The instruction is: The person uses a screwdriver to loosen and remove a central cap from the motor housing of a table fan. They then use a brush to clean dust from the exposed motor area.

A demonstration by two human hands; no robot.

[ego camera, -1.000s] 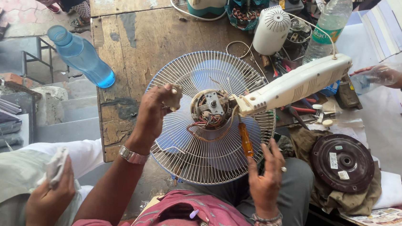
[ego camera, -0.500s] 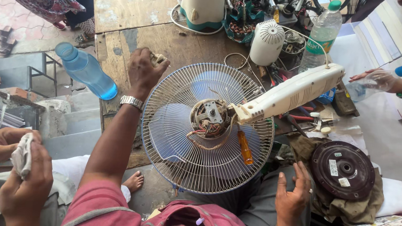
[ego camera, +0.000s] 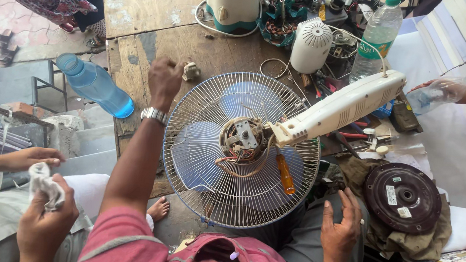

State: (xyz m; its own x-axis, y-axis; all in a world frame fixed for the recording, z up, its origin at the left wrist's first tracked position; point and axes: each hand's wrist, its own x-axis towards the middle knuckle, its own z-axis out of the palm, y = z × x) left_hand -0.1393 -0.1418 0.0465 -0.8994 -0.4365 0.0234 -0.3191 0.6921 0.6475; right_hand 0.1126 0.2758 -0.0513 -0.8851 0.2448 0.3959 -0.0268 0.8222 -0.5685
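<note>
Wire-caged blue-bladed table fan (ego camera: 241, 148) lies face-down across the person's lap and the worn wooden workbench (ego camera: 159, 9), its motor bare and its white plastic stem slanting up to the right. It looks light but awkward, with thin bendable wires; the stiff stem seems the safest grip. Left hand (ego camera: 164, 79) is fisted above the cage, by a small grey part (ego camera: 191, 71); what it holds cannot be told. Right hand (ego camera: 340, 232) rests open on the thigh.
</note>
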